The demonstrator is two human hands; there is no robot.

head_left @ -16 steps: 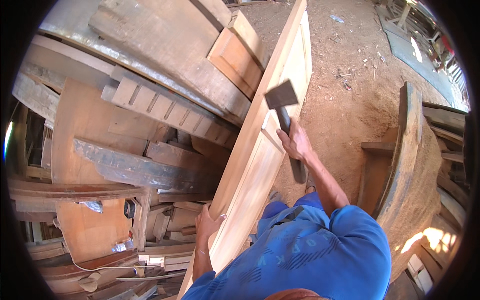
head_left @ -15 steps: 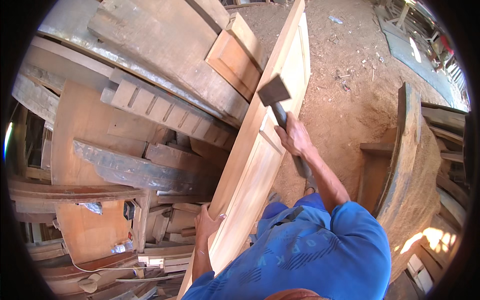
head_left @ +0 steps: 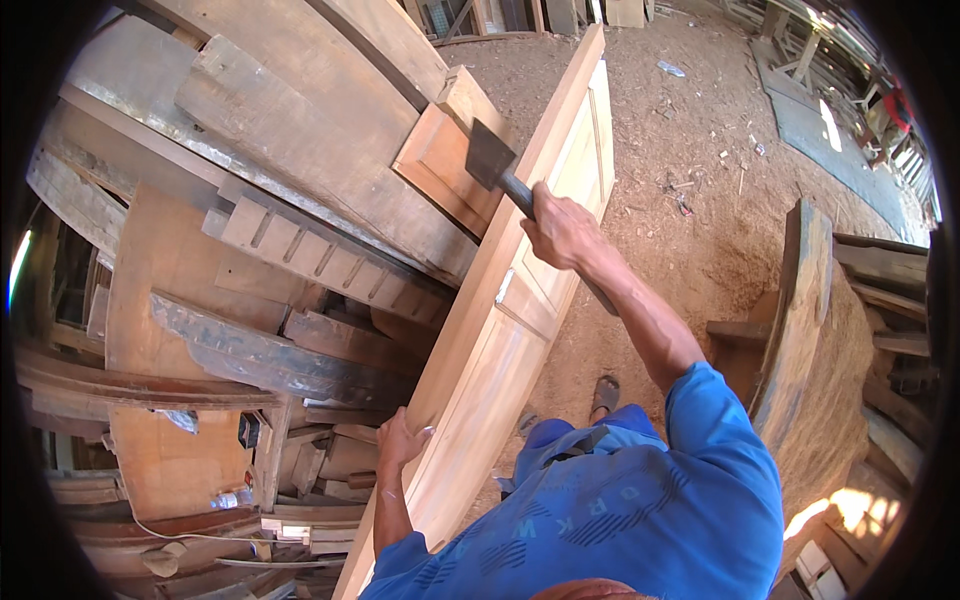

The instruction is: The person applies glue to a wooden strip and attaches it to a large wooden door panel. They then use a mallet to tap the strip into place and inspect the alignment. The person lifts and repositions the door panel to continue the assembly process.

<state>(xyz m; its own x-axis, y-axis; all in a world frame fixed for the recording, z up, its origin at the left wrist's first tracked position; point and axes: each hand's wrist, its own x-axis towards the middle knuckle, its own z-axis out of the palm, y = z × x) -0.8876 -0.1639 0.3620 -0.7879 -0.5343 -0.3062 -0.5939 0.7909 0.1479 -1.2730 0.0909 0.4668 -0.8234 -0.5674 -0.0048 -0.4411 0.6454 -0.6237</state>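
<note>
A long pale wooden panelled door (head_left: 500, 330) stands on its edge, leaning away from me toward the dirt floor. My right hand (head_left: 562, 232) is closed around the dark handle of a hatchet (head_left: 492, 160), whose grey blade is raised over the door's upper left edge. My left hand (head_left: 400, 440) grips the door's near left edge, fingers curled over it. I wear a blue shirt (head_left: 620, 510).
Stacked planks and old door panels (head_left: 270, 200) are piled at the left. A curved wooden piece (head_left: 800, 320) stands at the right. Sawdust-covered dirt ground (head_left: 700, 180) lies beyond, with my sandalled foot (head_left: 604, 392) beside the door.
My right hand has lifted the hatchet higher and further left along the door's edge. My left hand stays on the door's near edge.
</note>
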